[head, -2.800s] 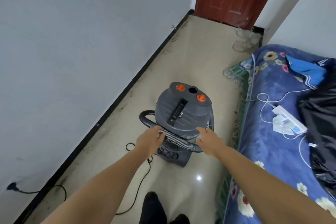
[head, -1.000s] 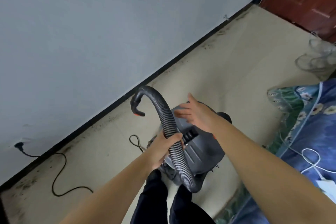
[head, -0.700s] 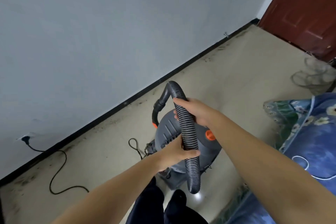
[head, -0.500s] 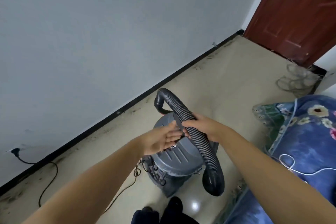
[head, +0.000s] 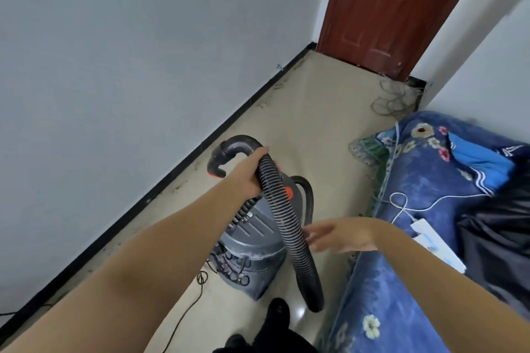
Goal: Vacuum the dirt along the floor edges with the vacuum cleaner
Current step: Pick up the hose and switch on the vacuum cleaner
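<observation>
Now | left hand (head: 249, 178) grips hose (head: 282, 218) near its nozzle end | hose runs far-to-near | right hand (head: 341, 235) spread, empty, just right of it

Both forearms bare to the frame edge, no sleeves, no watch, no rings or gloves on left hand (head: 249, 178) or right hand (head: 341, 235). Lower down: dark trousers (head: 275, 335), black or v. dark navy, can't tell which. Dark shoes, toe of one (head: 276, 308) showing, another (head: 233, 339) partly cut off at bottom edge.
</observation>
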Available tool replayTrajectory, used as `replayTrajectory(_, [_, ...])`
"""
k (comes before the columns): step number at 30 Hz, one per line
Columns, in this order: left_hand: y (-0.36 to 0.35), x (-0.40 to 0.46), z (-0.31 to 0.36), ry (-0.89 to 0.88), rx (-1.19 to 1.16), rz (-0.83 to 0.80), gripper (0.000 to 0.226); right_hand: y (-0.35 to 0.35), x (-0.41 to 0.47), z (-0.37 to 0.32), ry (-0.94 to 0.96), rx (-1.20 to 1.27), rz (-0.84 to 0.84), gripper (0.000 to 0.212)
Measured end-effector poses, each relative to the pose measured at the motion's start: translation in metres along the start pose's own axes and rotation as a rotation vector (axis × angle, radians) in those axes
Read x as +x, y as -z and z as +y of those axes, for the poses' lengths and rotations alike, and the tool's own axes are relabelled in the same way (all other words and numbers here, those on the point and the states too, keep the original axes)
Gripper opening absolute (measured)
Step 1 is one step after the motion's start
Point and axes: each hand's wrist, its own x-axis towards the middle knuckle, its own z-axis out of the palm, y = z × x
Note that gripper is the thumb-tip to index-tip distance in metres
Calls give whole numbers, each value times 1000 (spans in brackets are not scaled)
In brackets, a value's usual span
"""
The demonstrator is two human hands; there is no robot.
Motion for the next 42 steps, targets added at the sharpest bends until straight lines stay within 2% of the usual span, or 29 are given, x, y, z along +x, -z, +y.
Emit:
replayTrajectory(3, [6,-25,-25,-18,228,-106,18,19,-4,-13,126,285,282,27])
replayTrajectory(5, [12,-38,-42,-61,346,-186,9,31,1,-33,198,376,446,37])
replayTrajectory(6, [14,-44,-50,-78,418,-220,4,34,5,-46,214,370,468,45])
replayTrajectory(8, [15,-51,-64,-96,581,-257,16,31,15,-71,255,364,404,51])
replayTrajectory(10, [14,-54,-79,-108,786,-272,41,22,23,-92,336,406,299,47])
replayTrajectory(12, [16,-55,-93,-100,980,-297,59,13,29,-104,423,523,270,35])
replayTrajectory(14, [24,-56,-94,-25,1063,-323,66,6,34,-102,472,569,279,20])
replayTrajectory(16, [37,-57,-82,31,962,-293,60,5,38,-88,469,564,244,7])
replayTrajectory(17, [43,-57,-73,5,839,-220,53,5,39,-78,454,563,205,5])
replayTrajectory(19, [53,-53,-50,-126,504,-50,41,4,40,-61,407,503,108,6])
replayTrajectory(20, [55,-50,-39,-196,343,-15,35,2,40,-54,388,448,65,8])
replayTrajectory(25, [40,-32,-7,-442,-391,8,27,-7,40,-36,327,223,-161,18])
replayTrajectory(28, [42,-34,-8,-496,-640,-128,24,3,34,-32,300,177,-283,20])
replayTrajectory(30, [43,-36,-12,-503,-627,-207,18,8,29,-30,309,110,-325,17])
replayTrajectory(32, [36,-37,-15,-505,-534,-146,18,7,27,-25,324,27,-288,15])
replayTrajectory(35, [27,-37,-10,-483,-432,97,24,-2,32,-18,359,-37,-114,13])
replayTrajectory(38, [27,-39,-3,-432,-468,436,23,-15,42,-17,393,-49,34,15])
replayTrajectory(40, [34,-40,-1,-404,-490,670,21,-29,47,-17,401,-45,70,18])
replayTrajectory(42, [41,-41,-5,-431,-470,791,21,-44,52,-14,407,-57,72,20])
